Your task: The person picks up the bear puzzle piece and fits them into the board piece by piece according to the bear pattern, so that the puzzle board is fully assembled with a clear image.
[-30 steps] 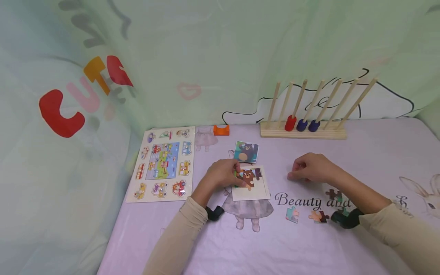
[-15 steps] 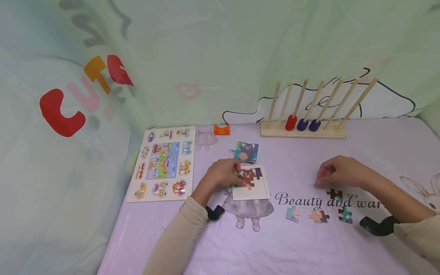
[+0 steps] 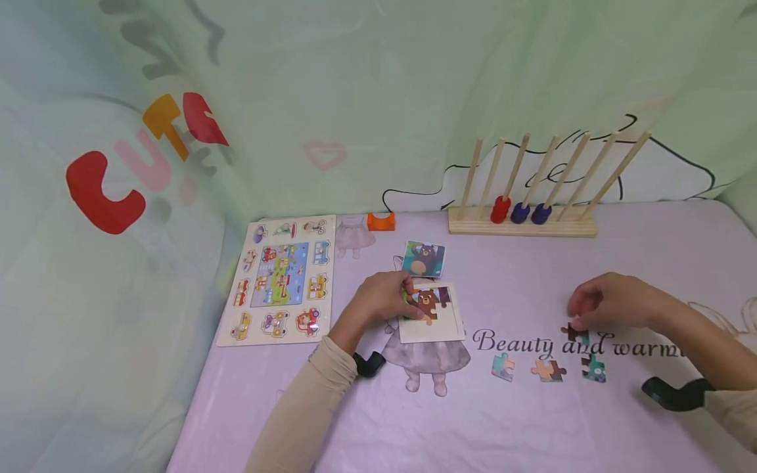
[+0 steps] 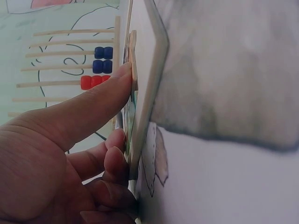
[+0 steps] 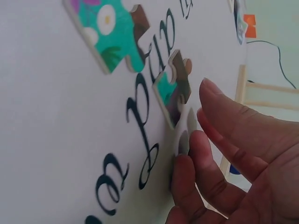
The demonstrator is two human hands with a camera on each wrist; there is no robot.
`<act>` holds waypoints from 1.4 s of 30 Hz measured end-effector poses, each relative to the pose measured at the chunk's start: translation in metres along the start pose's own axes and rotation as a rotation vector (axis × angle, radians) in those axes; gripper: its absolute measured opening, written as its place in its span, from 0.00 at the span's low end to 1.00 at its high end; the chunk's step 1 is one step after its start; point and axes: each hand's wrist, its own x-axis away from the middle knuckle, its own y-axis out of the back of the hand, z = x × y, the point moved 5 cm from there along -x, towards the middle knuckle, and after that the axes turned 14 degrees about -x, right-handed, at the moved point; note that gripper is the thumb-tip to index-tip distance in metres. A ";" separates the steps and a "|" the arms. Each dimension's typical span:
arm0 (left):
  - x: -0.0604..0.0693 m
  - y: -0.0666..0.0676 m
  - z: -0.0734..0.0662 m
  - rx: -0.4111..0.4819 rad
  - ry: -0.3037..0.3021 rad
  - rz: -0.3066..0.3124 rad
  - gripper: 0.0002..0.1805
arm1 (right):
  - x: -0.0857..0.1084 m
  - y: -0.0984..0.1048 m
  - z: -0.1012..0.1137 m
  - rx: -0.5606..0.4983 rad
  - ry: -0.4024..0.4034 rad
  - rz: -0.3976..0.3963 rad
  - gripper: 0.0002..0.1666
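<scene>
My left hand (image 3: 384, 299) grips the left edge of a small wooden puzzle board (image 3: 437, 334). Its thumb (image 4: 100, 105) presses on the brown bear picture piece (image 3: 427, 302) set in the board, and the other fingers curl at the board's edge. At the right, my right hand (image 3: 615, 302) is over a brown-and-teal jigsaw piece (image 3: 576, 333). In the right wrist view the thumb stands apart from the curled fingers, beside that piece (image 5: 173, 88). A pale shape (image 5: 184, 130) by the fingertips is too unclear to identify.
Loose jigsaw pieces lie in front: teal-pink (image 3: 503, 366), orange-brown (image 3: 549, 370) and teal (image 3: 594, 368). A bear picture card (image 3: 424, 259) is behind the board. Farther off are a vehicle puzzle (image 3: 278, 282), an orange block (image 3: 381, 222) and a wooden peg rack (image 3: 520, 228) with beads.
My right hand has moved right, from beside the puzzle board to the brown-and-teal jigsaw piece, uncovering the pieces under its forearm. The left hand stays on the board.
</scene>
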 end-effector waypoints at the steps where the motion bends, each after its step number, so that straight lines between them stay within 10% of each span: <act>1: 0.000 0.000 0.000 0.000 0.001 0.000 0.23 | 0.000 0.000 -0.001 -0.004 0.001 0.007 0.14; 42: 0.000 0.001 -0.001 -0.046 -0.021 -0.007 0.24 | 0.000 -0.011 -0.007 -0.027 0.005 -0.015 0.17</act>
